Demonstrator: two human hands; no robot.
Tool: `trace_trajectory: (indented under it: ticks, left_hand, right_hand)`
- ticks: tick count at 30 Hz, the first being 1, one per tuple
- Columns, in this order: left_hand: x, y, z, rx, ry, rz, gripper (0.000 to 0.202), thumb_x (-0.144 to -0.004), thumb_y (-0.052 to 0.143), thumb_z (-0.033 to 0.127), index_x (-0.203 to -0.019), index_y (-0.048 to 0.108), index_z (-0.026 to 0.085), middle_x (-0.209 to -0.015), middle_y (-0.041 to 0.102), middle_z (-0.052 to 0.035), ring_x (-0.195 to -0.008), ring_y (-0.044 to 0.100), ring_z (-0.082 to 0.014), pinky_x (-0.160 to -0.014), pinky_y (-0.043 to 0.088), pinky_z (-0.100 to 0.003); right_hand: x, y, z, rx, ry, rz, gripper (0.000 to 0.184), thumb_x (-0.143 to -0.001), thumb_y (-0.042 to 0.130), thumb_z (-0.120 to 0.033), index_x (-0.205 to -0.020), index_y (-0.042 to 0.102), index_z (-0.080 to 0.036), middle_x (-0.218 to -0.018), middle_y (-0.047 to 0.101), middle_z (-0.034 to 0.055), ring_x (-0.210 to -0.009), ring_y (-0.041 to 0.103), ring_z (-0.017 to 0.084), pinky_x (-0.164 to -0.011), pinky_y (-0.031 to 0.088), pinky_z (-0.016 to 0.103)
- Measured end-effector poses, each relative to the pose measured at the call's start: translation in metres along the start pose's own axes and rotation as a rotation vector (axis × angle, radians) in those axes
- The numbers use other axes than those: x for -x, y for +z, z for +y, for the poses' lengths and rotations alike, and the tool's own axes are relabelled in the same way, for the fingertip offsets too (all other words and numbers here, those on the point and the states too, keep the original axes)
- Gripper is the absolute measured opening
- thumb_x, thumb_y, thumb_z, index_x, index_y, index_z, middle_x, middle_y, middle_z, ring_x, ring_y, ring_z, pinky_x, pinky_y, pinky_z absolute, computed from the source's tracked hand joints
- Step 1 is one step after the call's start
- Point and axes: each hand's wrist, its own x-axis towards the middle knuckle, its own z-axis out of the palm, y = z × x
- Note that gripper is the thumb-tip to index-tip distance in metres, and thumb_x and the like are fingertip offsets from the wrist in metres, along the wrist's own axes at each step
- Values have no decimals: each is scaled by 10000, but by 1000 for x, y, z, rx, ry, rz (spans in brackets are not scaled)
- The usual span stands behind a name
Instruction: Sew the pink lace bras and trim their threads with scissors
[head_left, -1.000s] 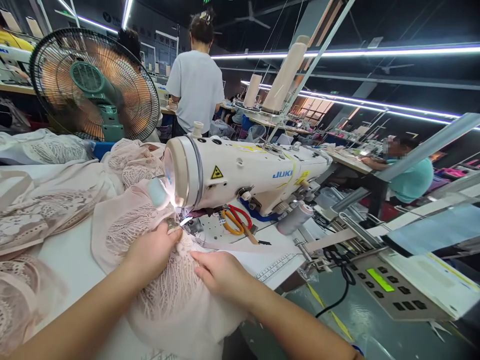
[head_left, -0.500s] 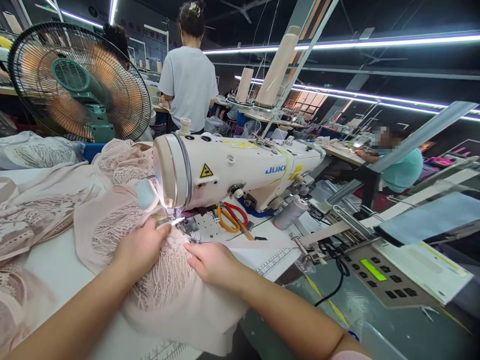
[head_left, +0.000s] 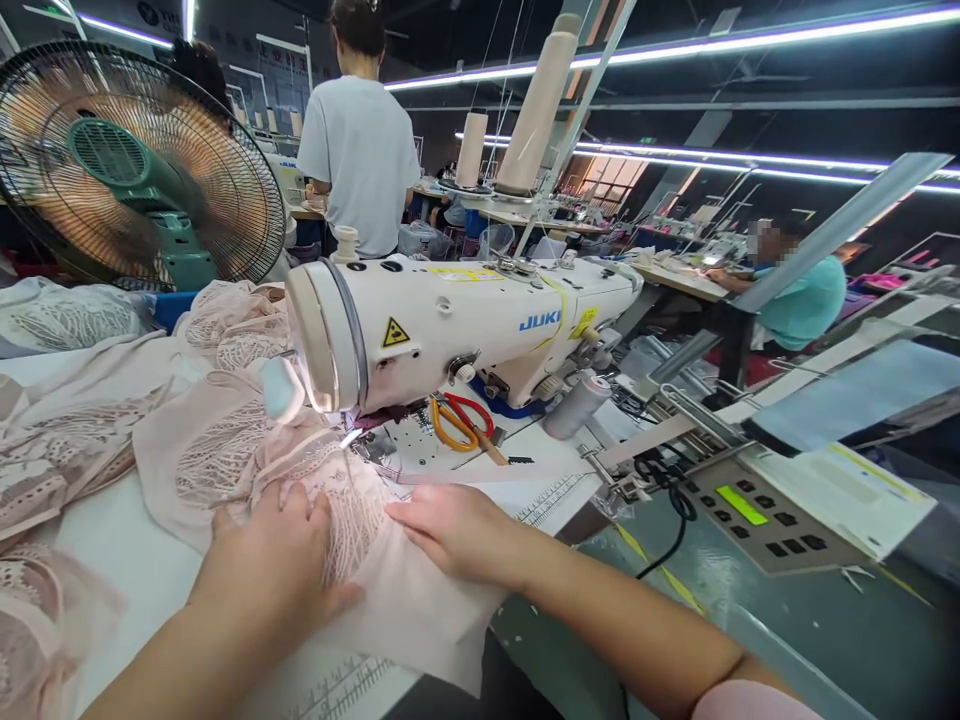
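Observation:
A pale pink lace fabric [head_left: 225, 450] lies on the white table under the head of a white JUKI sewing machine [head_left: 465, 320]. My left hand [head_left: 274, 560] rests flat on the lace, fingers spread, a little in front of the needle area [head_left: 352, 440]. My right hand [head_left: 450, 525] lies on the fabric's right edge, fingers stretched toward the needle. The machine's lamp lights the cloth at the presser foot.
Scissors with orange and red handles [head_left: 461, 420] lie on the machine bed. A grey thread cone [head_left: 574, 405] and a control panel [head_left: 757, 510] sit to the right. A fan [head_left: 127, 170] stands at back left. Other people work behind. More pink lace [head_left: 52, 450] is piled at left.
My left hand has drawn back from the needle toward me and flattened on the lace. The right hand stays on the fabric's edge. The view shifted slightly.

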Motion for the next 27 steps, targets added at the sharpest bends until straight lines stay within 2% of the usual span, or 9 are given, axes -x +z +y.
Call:
trace_trajectory:
  ticks: [2, 4, 10, 12, 14, 16, 18, 22, 27]
  left_hand:
    - [-2, 1, -2, 6, -58, -94, 849, -725, 500, 592, -1407, 406, 95, -1452, 396, -221, -1318, 309, -433, -887, 393, -642]
    - [-6, 4, -8, 23, -103, -135, 868, -732, 466, 599, -1446, 336, 122, -1518, 300, -179, -1367, 231, -417, -893, 406, -621]
    - [-24, 10, -31, 57, -172, -71, 894, -722, 471, 628, -1467, 296, 165, -1574, 145, -149, -1398, 154, -426, -928, 418, -539]
    - [-30, 12, -38, 70, -196, -38, 896, -718, 504, 624, -1472, 284, 192, -1578, 117, -152, -1375, 215, -443, -938, 416, -517]
    - [-34, 15, -45, 93, -209, -3, 875, -734, 525, 588, -1478, 265, 208, -1579, 91, -161, -1305, 356, -443, -921, 435, -484]
    - [-38, 17, -52, 133, -190, 20, 838, -768, 511, 542, -1485, 242, 203, -1578, 63, -177, -1193, 501, -405, -870, 468, -446]
    - [-41, 18, -58, 174, -162, 44, 791, -800, 472, 518, -1486, 234, 204, -1576, 59, -181, -1105, 576, -368, -815, 493, -426]
    - [-45, 17, -67, 213, -124, 62, 774, -811, 437, 522, -1486, 229, 206, -1573, 101, -182, -1087, 593, -364, -813, 498, -432]
    - [-50, 16, -72, 232, -125, 71, 779, -820, 418, 543, -1496, 184, 234, -1585, 70, -140, -1211, 513, -361, -849, 495, -413]
  right_hand:
    - [-2, 1, 1, 2, -7, 13, 287, -918, 417, -253, -1150, 585, -225, -881, 614, 41, -744, 518, 155, -550, 228, 258]
    - [-6, 1, 1, 15, -6, 18, 303, -918, 408, -260, -1166, 579, -229, -873, 621, 42, -739, 527, 159, -537, 218, 261]
    - [-26, -11, -6, 58, 66, -72, 388, -890, 415, -235, -1262, 521, -256, -915, 682, 47, -775, 605, 196, -502, 225, 270]
    - [-31, -16, -9, 70, 100, -122, 436, -864, 436, -204, -1293, 495, -256, -931, 697, 46, -808, 628, 214, -500, 259, 271]
    - [-36, -19, -12, 79, 116, -152, 480, -838, 456, -177, -1313, 474, -243, -922, 705, 47, -819, 644, 232, -501, 302, 273]
    - [-40, -21, -15, 91, 124, -175, 535, -810, 481, -157, -1340, 443, -219, -902, 710, 56, -810, 656, 249, -500, 343, 279]
    - [-44, -19, -18, 110, 144, -199, 622, -790, 513, -151, -1394, 374, -199, -881, 712, 74, -794, 665, 263, -504, 380, 286]
    - [-48, -13, -19, 111, 176, -201, 747, -772, 557, -163, -1460, 266, -179, -847, 711, 109, -776, 670, 281, -530, 427, 305]
    - [-47, -11, -16, 46, 173, -170, 755, -736, 581, -133, -1444, 319, -161, -834, 712, 123, -764, 668, 287, -531, 437, 311]
